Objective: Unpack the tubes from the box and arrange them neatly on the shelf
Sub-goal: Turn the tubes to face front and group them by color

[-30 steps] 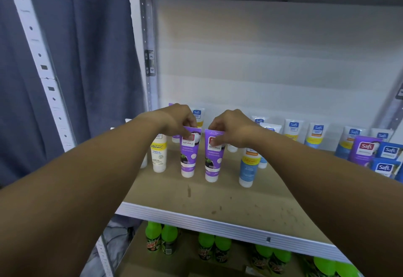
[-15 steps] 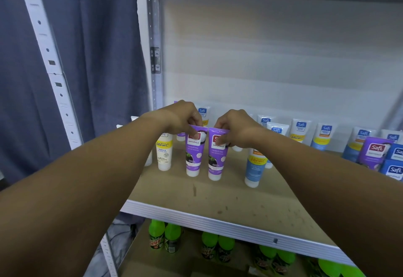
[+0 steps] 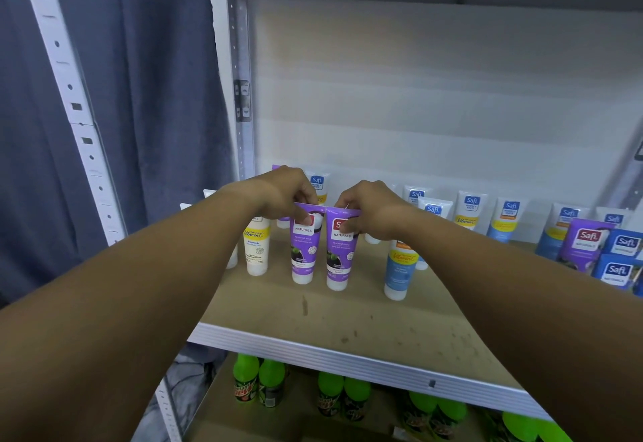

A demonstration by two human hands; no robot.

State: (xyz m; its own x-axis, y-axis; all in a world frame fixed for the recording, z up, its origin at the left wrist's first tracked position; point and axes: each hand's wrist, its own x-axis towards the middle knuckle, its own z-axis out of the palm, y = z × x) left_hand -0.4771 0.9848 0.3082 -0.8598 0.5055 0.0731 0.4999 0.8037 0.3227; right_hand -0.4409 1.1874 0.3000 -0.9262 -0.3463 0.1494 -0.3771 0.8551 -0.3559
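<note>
Tubes, head view: two purple tubes stand cap-down, side by side, mid-shelf (image 3: 365, 323). Left hand (image 3: 278, 194) pinches the top of the left purple tube (image 3: 303, 250); right hand (image 3: 375, 211) pinches the right purple tube (image 3: 339, 253). Both grips clamped.

two purple tubes (image 3: 303, 250) (image 3: 340, 257) upright, cap-down, side by side on shelf (image 3: 382, 323)

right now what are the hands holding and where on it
Left hand pinches the left purple tube by its top edge; right hand the right purple tube likewise.
</note>
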